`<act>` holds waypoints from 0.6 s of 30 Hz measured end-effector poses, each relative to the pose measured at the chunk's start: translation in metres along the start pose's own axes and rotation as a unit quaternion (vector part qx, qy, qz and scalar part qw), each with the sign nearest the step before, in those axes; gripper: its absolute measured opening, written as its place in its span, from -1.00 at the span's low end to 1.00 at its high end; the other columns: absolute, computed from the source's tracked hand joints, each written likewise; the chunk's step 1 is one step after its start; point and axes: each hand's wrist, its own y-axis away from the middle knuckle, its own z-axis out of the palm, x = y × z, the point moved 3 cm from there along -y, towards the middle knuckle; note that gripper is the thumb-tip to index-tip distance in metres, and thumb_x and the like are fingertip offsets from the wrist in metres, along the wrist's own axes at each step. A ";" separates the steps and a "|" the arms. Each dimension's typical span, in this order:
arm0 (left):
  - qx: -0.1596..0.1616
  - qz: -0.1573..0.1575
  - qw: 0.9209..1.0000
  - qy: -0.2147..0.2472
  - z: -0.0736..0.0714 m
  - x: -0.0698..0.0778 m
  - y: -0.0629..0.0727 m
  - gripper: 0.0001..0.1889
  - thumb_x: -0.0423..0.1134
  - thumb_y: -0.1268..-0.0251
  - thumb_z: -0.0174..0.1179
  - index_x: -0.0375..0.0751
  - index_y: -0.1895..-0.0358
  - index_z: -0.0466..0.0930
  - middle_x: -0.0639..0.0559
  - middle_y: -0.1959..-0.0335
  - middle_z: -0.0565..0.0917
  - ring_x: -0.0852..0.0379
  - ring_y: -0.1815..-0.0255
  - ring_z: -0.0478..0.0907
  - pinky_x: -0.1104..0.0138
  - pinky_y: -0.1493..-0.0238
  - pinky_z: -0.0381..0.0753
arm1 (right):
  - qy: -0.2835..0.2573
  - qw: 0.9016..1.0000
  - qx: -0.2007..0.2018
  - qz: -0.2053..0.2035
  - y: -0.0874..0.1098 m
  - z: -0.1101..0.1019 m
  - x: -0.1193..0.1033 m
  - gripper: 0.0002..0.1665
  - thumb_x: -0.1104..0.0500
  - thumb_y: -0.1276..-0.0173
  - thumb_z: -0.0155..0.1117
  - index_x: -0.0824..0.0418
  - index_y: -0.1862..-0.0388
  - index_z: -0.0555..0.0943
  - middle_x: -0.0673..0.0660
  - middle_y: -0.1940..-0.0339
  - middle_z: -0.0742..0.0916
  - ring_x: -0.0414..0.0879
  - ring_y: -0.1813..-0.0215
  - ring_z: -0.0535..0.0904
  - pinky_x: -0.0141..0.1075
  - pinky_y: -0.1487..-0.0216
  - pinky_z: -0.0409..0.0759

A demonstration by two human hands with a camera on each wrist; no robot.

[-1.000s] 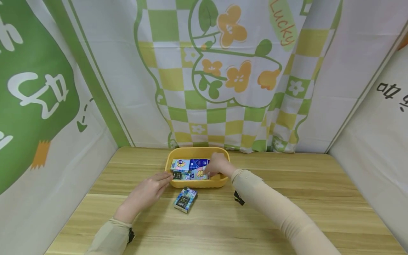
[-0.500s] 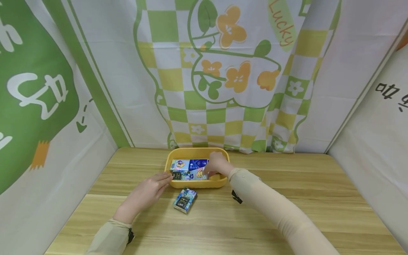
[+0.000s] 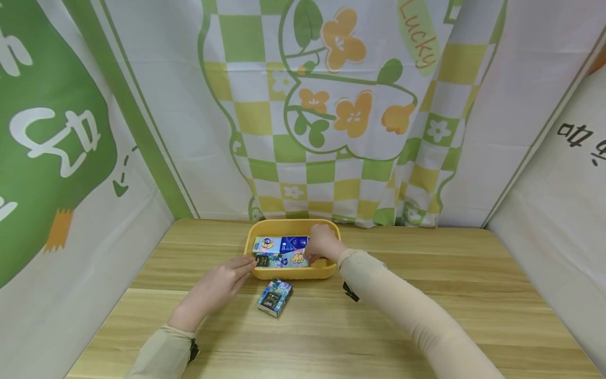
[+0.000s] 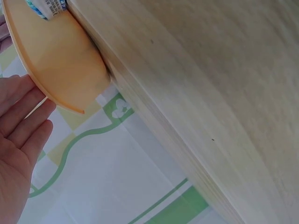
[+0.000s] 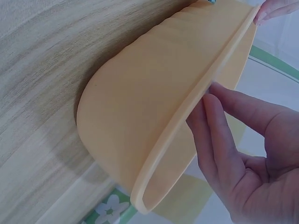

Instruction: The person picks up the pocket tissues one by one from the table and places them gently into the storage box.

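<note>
A yellow plastic bin [image 3: 293, 273] stands near the back edge of the table. Inside lie several small packets like pocket tissues, among them a dark blue packet [image 3: 294, 243] and a light blue packet with a yellow cartoon [image 3: 295, 258]. My left hand [image 3: 222, 284] touches the bin's left end with fairly straight fingers, its fingertips on the rim in the left wrist view. My right hand [image 3: 324, 243] reaches over the right side, bent fingers and thumb close together by the light blue packet's right end. In the right wrist view the rim hides those fingertips, so a grip cannot be confirmed.
A blue patterned packet with a black label [image 3: 275, 298] lies on the wooden table [image 3: 303, 342] just in front of the bin. A printed green and yellow checked cloth [image 3: 331, 173] hangs directly behind the bin. Fabric walls flank the table on both sides.
The light blue packet's right end has shifted very slightly left, beside my right fingertips. My left hand and the bin hold their places; the loose packet in front stays put.
</note>
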 end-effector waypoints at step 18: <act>-0.007 -0.003 1.000 0.005 -0.001 0.000 0.000 -0.66 -0.34 -0.25 0.21 -0.29 -0.10 0.58 -0.21 -0.10 0.62 -0.13 -0.13 0.57 0.05 -0.17 0.58 | 0.027 0.999 -0.022 0.009 -0.004 0.002 0.000 -0.74 0.32 0.01 0.44 0.33 0.33 0.58 0.10 0.59 0.73 -0.13 0.52 0.72 -0.34 0.36 0.74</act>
